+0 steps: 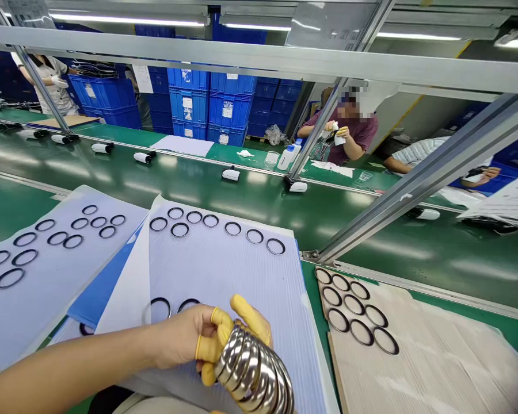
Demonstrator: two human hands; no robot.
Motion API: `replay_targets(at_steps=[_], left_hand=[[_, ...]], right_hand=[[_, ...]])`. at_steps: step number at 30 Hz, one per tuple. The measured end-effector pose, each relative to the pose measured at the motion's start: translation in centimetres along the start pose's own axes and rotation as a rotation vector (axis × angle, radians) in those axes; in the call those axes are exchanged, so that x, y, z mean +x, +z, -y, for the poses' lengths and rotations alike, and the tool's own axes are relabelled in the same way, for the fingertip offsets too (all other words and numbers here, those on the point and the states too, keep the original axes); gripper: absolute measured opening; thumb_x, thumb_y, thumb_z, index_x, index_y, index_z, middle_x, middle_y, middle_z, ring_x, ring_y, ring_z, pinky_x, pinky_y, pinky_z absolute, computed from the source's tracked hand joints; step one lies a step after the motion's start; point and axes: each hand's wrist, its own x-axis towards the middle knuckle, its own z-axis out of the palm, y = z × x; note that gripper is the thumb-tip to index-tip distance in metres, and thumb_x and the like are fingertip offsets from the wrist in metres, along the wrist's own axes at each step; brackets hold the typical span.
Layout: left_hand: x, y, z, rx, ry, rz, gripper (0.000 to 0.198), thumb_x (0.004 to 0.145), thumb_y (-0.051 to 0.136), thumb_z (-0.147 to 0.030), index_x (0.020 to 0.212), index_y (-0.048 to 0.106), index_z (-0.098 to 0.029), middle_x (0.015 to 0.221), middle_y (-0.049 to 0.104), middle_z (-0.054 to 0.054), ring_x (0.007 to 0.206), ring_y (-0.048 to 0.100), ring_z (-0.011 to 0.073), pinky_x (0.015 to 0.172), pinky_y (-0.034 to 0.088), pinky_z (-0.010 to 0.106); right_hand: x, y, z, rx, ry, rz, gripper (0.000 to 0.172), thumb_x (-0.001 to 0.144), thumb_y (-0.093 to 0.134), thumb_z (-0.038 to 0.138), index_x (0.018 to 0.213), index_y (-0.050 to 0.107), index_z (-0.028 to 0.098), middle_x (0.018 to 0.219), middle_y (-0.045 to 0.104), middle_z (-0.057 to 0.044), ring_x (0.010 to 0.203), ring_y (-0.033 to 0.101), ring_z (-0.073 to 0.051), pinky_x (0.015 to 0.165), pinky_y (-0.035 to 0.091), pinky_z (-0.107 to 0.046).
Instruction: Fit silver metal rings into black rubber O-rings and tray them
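Note:
A row of shiny metal rings (256, 368), stacked face to face, tilts down toward the lower right in front of me. My left hand (198, 339), with yellow finger covers, comes in from the left; its bent fingers are closed at the upper end of the stack. Yellow-covered fingers of my right hand (254, 322) stick out at the far end and hold the stack. The rest of that hand is hidden by the rings; whether its fingers pass through them, I cannot tell. Black-edged rings (233, 228) lie flat on the white sheet (242, 276) below my hands.
More rings (72, 241) lie on a second white sheet (82, 270) at left, and several (354, 305) on a brown board (423, 356) at right. A green conveyor (190, 184) carries white-and-black parts (231, 173). A slanted metal post (414, 184) stands at right. Co-workers (349, 132) sit opposite.

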Motion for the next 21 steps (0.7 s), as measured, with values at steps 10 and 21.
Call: replay_targets(at_steps=[10, 21], left_hand=[[-1.2, 0.4, -1.5, 0.237, 0.422, 0.041, 0.029, 0.083, 0.071, -0.041, 0.073, 0.061, -0.015, 0.093, 0.066, 0.006, 0.080, 0.061, 0.0146, 0.077, 0.049, 0.029], [-1.9, -0.3, -1.8, 0.633, 0.734, -0.016, 0.024, 0.095, 0.053, -0.031, 0.079, 0.061, -0.016, 0.089, 0.067, 0.007, 0.083, 0.064, 0.0149, 0.078, 0.052, 0.027]], right_hand=[[0.0, -2.0, 5.6, 0.012, -0.013, 0.093, 0.034, 0.094, 0.060, 0.034, 0.125, 0.057, 0.021, 0.130, 0.058, -0.009, 0.109, 0.061, -0.026, 0.090, 0.054, -0.047], [0.8, -1.4, 6.8, 0.029, -0.060, 0.015, 0.034, 0.093, 0.060, 0.034, 0.125, 0.056, 0.020, 0.128, 0.059, -0.009, 0.107, 0.062, -0.025, 0.087, 0.055, -0.047]])
